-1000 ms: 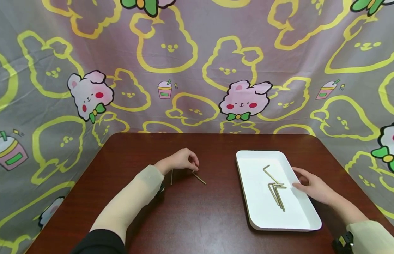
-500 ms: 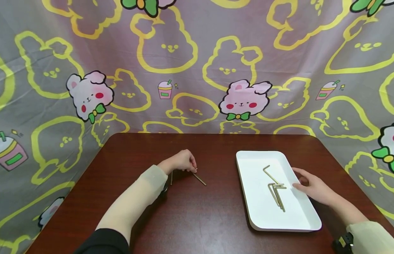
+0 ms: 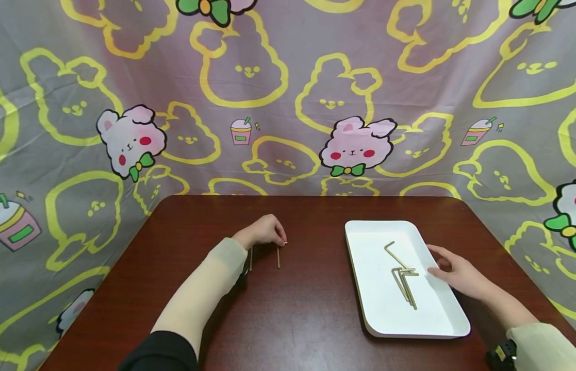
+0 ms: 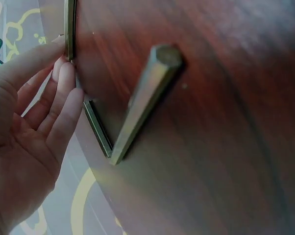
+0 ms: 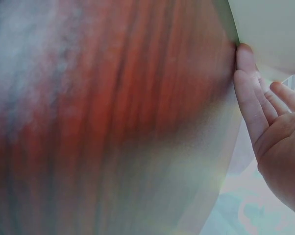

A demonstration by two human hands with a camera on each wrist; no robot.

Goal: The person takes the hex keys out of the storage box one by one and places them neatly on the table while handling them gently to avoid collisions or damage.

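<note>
My left hand (image 3: 265, 231) pinches an L-shaped hex key (image 3: 278, 257) between thumb and fingertips over the left-middle of the table. Its long arm points toward me. In the left wrist view the pinched hex key runs out past the top edge. A second hex key (image 4: 142, 110) lies just beside the hand, its two arms forming a V; the head view shows only part of it, by the wrist. My right hand (image 3: 459, 273) holds the right side of a white tray (image 3: 376, 314), thumb over the rim. Several brass-coloured hex keys (image 3: 405, 286) lie in the tray, some overlapping.
The dark red-brown wooden table (image 3: 292, 319) has rounded far corners. Behind it hangs a grey-pink cloth (image 3: 288, 113) printed with yellow outlines and bunny faces. A black wrist device (image 3: 503, 355) sits at the right sleeve.
The hex key at my left fingertips swung from slanting right to pointing toward me, and the hand rose slightly. My right hand and the tray stayed in place.
</note>
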